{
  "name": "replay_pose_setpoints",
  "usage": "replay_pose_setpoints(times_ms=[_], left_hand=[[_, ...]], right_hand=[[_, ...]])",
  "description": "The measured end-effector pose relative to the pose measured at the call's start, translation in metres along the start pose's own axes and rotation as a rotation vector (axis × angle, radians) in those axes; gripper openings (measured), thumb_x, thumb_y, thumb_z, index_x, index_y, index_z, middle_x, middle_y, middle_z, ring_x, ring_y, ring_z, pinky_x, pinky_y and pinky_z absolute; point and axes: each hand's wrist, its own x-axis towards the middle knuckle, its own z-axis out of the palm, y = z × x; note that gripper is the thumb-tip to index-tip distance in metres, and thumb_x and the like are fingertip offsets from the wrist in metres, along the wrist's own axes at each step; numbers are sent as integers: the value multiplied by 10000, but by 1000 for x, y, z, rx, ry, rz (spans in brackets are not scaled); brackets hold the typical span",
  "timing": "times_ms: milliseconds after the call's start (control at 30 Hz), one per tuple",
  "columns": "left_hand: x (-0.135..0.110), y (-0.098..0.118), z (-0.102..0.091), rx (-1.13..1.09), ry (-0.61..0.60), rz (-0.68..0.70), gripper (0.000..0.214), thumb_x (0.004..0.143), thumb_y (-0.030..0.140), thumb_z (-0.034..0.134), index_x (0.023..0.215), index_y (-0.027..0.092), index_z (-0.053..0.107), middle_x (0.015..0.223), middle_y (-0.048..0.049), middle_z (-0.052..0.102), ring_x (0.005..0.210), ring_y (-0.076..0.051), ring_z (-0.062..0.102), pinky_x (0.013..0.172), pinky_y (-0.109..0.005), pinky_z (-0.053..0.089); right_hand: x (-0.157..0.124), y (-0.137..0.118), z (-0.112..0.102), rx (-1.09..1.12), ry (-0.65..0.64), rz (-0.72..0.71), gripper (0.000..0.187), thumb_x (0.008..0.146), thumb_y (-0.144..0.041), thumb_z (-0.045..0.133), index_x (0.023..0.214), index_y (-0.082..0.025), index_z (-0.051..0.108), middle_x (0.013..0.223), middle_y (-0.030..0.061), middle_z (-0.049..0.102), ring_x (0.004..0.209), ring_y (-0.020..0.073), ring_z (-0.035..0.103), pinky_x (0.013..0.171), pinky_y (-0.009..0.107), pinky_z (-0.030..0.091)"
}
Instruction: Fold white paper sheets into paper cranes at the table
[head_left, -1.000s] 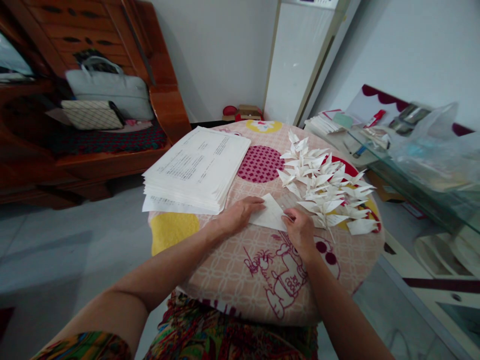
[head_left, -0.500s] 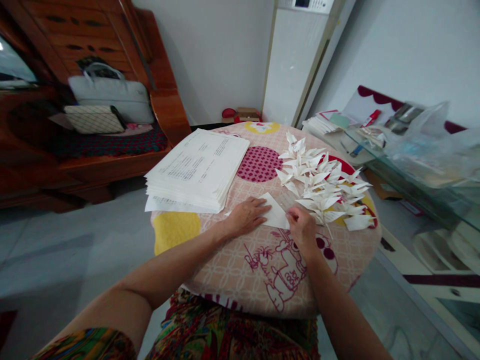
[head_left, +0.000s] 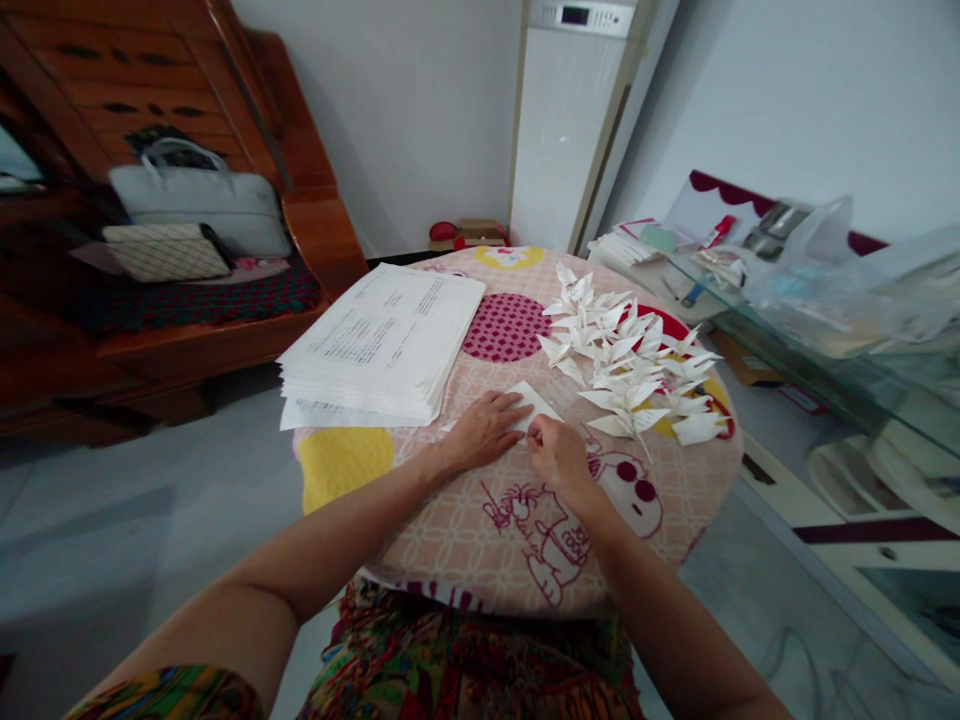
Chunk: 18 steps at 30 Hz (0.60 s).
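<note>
A piece of white folded paper (head_left: pixel 534 398) lies on the round table, partly hidden under my hands. My left hand (head_left: pixel 486 432) rests flat on its left part with the fingers stretched out. Close beside it, my right hand (head_left: pixel 556 450) is closed in a pinch at the paper's near edge. Folded paper cranes (head_left: pixel 611 345), many of them white with pointed wings, are heaped just beyond and right of my right hand. A thick stack of printed sheets (head_left: pixel 382 340) sits to the left, beyond my left hand.
A patterned cloth (head_left: pixel 450 540) covers the table. On the right stands a glass-topped cabinet (head_left: pixel 810 370) with plastic bags and papers. A wooden bench (head_left: pixel 322 240) at the left holds a grey bag (head_left: pixel 206 205). A white upright appliance (head_left: pixel 562 130) stands behind.
My right hand has moved left, toward my left hand, bringing the paper's right edge over, and less of the paper shows. My left hand stays flat on it. The camera view has shifted slightly.
</note>
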Motion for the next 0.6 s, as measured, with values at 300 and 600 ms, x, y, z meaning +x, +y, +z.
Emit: replay_pose_setpoints(times_ms=[300, 600], left_hand=[[-1, 2, -2, -14, 5, -24, 469, 959, 311, 557, 1398, 147, 563, 1442, -175, 540, 1324, -285, 496, 1135, -472, 392], [-1, 4, -1, -28, 21, -41, 466, 956, 297, 569, 1400, 155, 568, 1456, -174, 539, 1356, -285, 480, 1139, -479, 398]], right_hand=[[1, 17, -4, 60, 31, 149, 132, 750, -130, 604, 703, -205, 701, 700, 50, 710, 690, 188, 633, 605, 267, 363], [-24, 68, -20, 53, 62, 327, 137, 733, -134, 579, 676, -194, 688, 656, 48, 695, 619, 182, 605, 581, 270, 349]])
